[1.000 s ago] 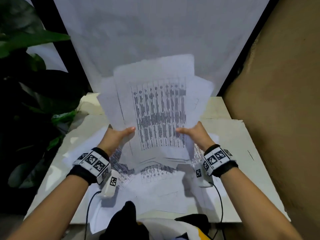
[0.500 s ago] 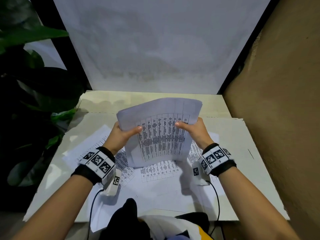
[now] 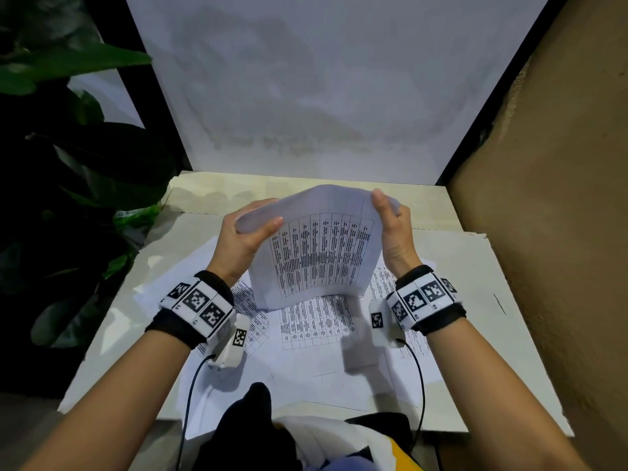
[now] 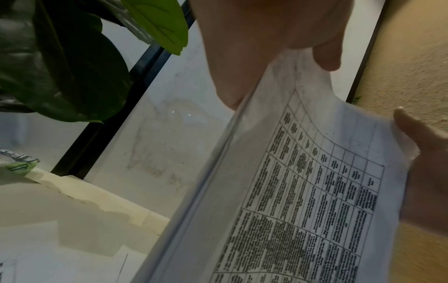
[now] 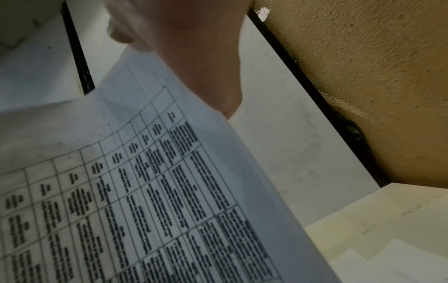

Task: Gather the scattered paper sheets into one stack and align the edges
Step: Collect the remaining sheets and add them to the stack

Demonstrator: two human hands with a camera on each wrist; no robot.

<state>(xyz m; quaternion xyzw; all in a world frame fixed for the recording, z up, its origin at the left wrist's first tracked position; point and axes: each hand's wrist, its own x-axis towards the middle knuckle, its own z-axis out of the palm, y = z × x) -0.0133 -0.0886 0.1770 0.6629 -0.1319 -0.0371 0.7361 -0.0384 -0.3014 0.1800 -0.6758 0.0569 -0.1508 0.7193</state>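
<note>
Above the pale table (image 3: 475, 300), both hands hold a bundle of paper sheets (image 3: 319, 260) upright, its lower edge just over the loose sheets (image 3: 306, 334) that lie spread on the tabletop. Left hand (image 3: 244, 236) grips the bundle's left side near the top, thumb across the printed front and fingers curled behind. Right hand (image 3: 394, 229) grips the right side the same way, thumb up along the top corner. The top of the bundle bends back, away from the person.

The front sheet carries a printed table of ruled columns and rows filled with dark text; the wrist views show it close, but the characters are too blurred to read. The loose sheets below bear similar grids, equally unreadable.

Both wrists wear black bands with white blocks of square black-and-white marker codes (image 3: 200, 300), and a cable hangs from each. Dark green plant leaves (image 3: 85, 164) stand to the left, a white backboard (image 3: 323, 79) behind, a tan wall (image 3: 560, 198) to the right.
</note>
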